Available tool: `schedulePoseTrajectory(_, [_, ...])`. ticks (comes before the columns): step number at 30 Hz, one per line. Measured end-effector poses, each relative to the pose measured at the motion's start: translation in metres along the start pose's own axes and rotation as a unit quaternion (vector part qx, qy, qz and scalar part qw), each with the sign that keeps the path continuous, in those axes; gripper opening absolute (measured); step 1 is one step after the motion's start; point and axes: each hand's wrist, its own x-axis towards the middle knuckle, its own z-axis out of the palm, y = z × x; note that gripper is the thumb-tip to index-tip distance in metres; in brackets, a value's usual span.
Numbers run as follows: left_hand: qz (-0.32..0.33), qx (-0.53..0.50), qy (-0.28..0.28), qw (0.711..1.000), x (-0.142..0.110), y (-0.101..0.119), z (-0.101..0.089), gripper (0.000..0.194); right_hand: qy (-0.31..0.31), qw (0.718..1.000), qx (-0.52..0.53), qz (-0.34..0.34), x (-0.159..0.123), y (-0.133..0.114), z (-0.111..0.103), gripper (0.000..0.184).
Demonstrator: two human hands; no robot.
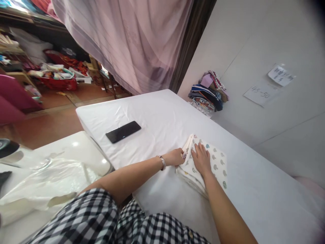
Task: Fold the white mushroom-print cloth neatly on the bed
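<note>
A folded white cloth (pixel 215 162) with small grey and coloured prints lies on the white-sheeted bed (pixel 157 112). My right hand (pixel 201 157) rests flat on top of it, fingers stretched out. My left hand (pixel 176 157), with a bracelet on the wrist, is at the cloth's left edge, its fingers closed on the stacked folds there.
A black phone (pixel 123 131) lies on the sheet to the left. A pile of folded clothes (pixel 208 93) sits against the wall at the bed's far corner. Paper notes (pixel 269 84) hang on the wall. A plastic bag (pixel 43 183) lies on a white surface at left.
</note>
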Motion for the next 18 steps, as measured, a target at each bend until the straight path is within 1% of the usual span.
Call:
schedulePoseTrajectory(3, [0.017,0.023,0.023,0.999,-0.01,-0.006,0.0,0.035,-0.004,1.0,0.0,0.006,0.0,0.0,0.0,0.055])
schedulePoseTrajectory(9, [0.018,0.029,0.052,0.998,-0.017,-0.013,0.001,0.031,0.002,1.0,0.0,0.004,0.002,0.001,0.004,0.055])
schedulePoseTrajectory(11, [0.018,0.011,0.044,0.999,-0.02,-0.013,0.002,0.032,0.0,1.0,0.0,0.004,0.001,0.001,0.004,0.055])
schedulePoseTrajectory(14, [0.008,-0.042,0.007,0.999,-0.024,-0.015,0.005,0.034,0.0,1.0,0.001,0.004,0.001,0.0,0.002,0.054])
schedulePoseTrajectory(15, [0.007,-0.051,0.007,0.999,-0.025,-0.016,0.006,0.033,0.001,1.0,0.0,0.003,0.001,0.0,0.002,0.054])
schedulePoseTrajectory(18, [0.022,-0.037,0.047,0.998,-0.025,-0.019,0.006,0.028,0.003,1.0,-0.003,0.004,0.001,-0.002,0.001,0.053])
